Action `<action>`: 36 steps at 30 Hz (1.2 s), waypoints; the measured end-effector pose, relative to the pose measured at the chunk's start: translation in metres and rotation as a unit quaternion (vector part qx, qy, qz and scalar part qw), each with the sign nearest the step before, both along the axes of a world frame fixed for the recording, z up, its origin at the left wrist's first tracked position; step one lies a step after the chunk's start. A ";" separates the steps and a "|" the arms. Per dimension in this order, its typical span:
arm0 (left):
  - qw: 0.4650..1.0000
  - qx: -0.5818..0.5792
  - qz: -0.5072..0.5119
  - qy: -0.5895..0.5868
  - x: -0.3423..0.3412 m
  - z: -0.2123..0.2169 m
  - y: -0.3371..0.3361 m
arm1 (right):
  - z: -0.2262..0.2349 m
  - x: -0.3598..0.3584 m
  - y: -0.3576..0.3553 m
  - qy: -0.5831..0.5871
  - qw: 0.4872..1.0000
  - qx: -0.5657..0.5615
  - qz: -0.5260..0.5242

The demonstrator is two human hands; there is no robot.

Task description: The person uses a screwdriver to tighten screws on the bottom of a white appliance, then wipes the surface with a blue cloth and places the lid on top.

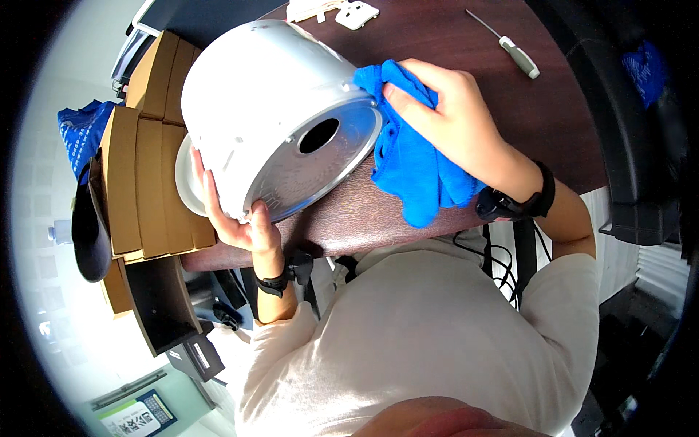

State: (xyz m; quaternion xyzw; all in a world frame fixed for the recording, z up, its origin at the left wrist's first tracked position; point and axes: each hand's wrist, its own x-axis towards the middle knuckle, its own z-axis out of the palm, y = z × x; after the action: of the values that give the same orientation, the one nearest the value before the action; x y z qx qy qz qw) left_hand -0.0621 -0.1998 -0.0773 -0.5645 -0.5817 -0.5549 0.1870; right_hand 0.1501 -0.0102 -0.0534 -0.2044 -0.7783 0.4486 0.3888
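A white, rounded drum-shaped housing (pixel 255 87) lies tilted on the dark brown table (pixel 451 44). Its round silver metal end (pixel 291 175), with a dark hole in it, faces toward me. My left hand (pixel 244 226) grips the housing's lower left rim, thumb on the metal edge and fingers along the white side. In my right hand (pixel 451 120) a bright blue cloth (pixel 419 171) is bunched up. That hand holds the cloth against the right side of the rim, and the rest of it hangs down over the table's near edge.
A screwdriver (pixel 518 57) with a grey handle lies at the far right of the table. White plug-like parts with a cord (pixel 355 14) sit at the back. Stacked brown cardboard boxes (pixel 149 182) stand left of the housing. Black cables (pixel 506 269) hang below the near edge.
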 end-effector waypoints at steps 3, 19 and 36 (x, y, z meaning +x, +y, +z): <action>0.999 0.010 -0.001 -0.045 0.007 -0.006 0.005 | 0.003 -0.002 -0.004 0.025 0.995 0.091 -0.017; 0.997 -0.019 0.007 -0.068 0.015 -0.019 0.014 | -0.005 0.013 0.028 -0.085 0.991 0.094 -0.045; 0.983 -0.170 0.052 0.050 0.003 0.041 -0.024 | -0.021 0.020 0.026 -0.138 0.986 0.071 -0.056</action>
State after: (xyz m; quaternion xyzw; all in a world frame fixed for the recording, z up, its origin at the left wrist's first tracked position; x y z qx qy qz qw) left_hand -0.0594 -0.2239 -0.0363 -0.5841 -0.6860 -0.4084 0.1463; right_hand 0.1704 0.0158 -0.0740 -0.2798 -0.8417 0.3372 0.3154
